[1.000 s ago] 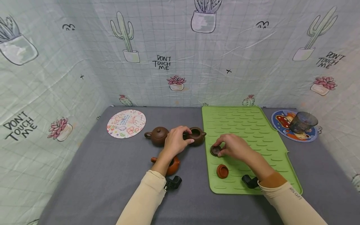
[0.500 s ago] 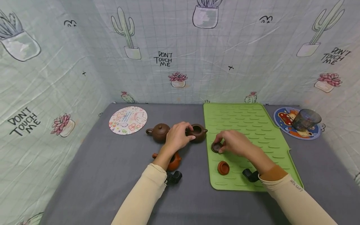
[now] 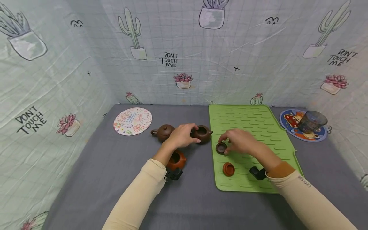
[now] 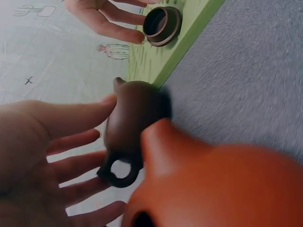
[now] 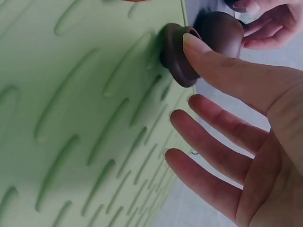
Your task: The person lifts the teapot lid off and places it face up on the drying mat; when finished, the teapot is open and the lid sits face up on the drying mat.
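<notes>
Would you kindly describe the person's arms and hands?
The left sleeve and right sleeve are cream, the latter lettered; a brown band shows at the right cuff, a black device at each wrist. The left hand and right hand are bare.

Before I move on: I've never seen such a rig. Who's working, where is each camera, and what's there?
No machine: a person works bare-handed. The wide picture is from a head camera; the two close ones are from cameras on each wrist. On the grey surface are a lidded brown teapot, an open brown teapot, an open orange teapot, a green mat bearing an orange lid, a floral round mat, and a blue round mat carrying a dark glass. The right hand pinches a dark lid near the green mat's edge; the left hand is at the open brown teapot, its grip unclear.
</notes>
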`<act>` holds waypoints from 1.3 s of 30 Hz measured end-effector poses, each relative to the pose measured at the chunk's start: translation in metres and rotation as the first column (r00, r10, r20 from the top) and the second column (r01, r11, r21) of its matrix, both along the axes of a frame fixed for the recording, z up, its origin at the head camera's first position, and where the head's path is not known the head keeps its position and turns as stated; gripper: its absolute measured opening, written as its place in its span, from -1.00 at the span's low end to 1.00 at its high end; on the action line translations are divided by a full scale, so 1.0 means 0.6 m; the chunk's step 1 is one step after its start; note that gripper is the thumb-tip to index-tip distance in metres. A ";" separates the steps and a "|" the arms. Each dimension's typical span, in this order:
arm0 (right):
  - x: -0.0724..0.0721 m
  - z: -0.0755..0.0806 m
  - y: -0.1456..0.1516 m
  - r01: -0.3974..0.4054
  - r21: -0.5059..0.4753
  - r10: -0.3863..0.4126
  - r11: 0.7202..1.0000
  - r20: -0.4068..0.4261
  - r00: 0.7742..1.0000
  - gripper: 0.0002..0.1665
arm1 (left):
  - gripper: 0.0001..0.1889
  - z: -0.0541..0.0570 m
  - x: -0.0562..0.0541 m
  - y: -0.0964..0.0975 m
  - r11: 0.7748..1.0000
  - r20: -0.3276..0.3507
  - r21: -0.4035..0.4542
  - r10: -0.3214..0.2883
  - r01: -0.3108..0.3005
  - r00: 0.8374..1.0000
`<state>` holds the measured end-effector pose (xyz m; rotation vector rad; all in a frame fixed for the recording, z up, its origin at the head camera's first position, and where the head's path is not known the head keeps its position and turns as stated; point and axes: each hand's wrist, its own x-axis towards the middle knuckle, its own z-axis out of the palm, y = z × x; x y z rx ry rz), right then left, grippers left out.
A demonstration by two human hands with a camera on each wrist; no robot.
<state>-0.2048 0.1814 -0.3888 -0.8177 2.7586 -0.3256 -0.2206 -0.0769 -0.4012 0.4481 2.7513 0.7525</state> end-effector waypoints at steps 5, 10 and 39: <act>-0.008 0.012 -0.012 0.000 0.011 0.000 1.000 -0.044 0.999 -0.49 | -0.41 0.022 0.000 -0.024 0.998 -0.021 0.053 -0.019 0.020 1.000; -0.023 0.032 -0.048 -0.016 0.010 0.017 1.000 -0.074 0.997 -0.48 | -0.46 0.049 0.008 -0.059 0.997 -0.119 0.075 0.006 0.003 0.993; -0.052 0.011 -0.268 -0.210 -0.183 0.162 0.960 -0.248 0.955 -0.39 | -0.36 0.008 0.032 -0.215 0.970 -0.274 0.100 0.239 -0.220 0.931</act>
